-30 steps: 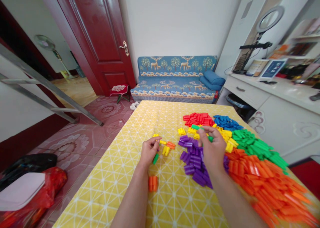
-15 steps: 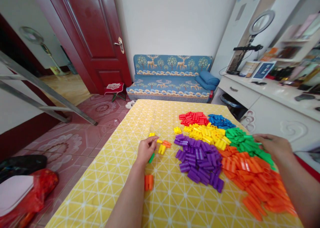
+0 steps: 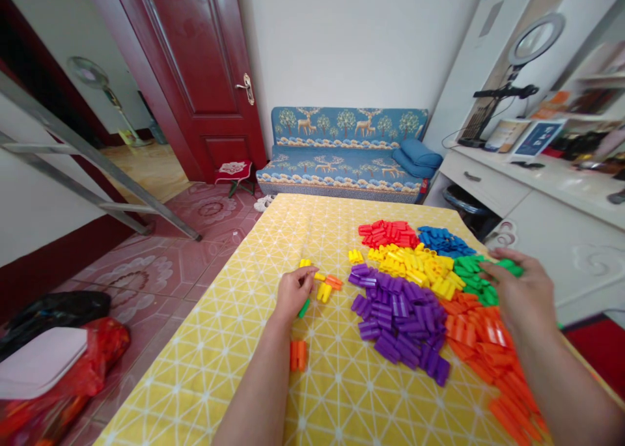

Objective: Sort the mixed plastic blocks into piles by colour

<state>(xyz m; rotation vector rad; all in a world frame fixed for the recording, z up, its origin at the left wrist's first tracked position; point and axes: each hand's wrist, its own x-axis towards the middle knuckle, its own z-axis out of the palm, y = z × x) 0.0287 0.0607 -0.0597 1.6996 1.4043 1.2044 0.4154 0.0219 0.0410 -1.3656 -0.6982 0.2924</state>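
Note:
Left of the piles, my left hand (image 3: 294, 294) is closed in a pinch on a small cluster of joined plastic building blocks. A yellow block (image 3: 324, 293), an orange block (image 3: 334, 282) and a green block (image 3: 303, 308) show around the fingers. My right hand (image 3: 525, 293) reaches over the pile of green blocks (image 3: 473, 278), thumb and index finger apart with green showing between them. Its other fingertips are hidden, and the hand is slightly blurred. Below its wrist spreads the orange pile (image 3: 488, 348).
Purple blocks (image 3: 400, 316), yellow blocks (image 3: 415, 265), red blocks (image 3: 388, 233) and blue blocks (image 3: 444, 241) lie heaped on the yellow tablecloth (image 3: 234, 342). One orange block (image 3: 298, 355) sits apart by my left forearm. Beyond the table stands a blue sofa (image 3: 336, 163).
My right hand has moved left and inward from the green pile's outer edge to over the pile. The view has turned slightly left. My left hand keeps its pinch on the cluster.

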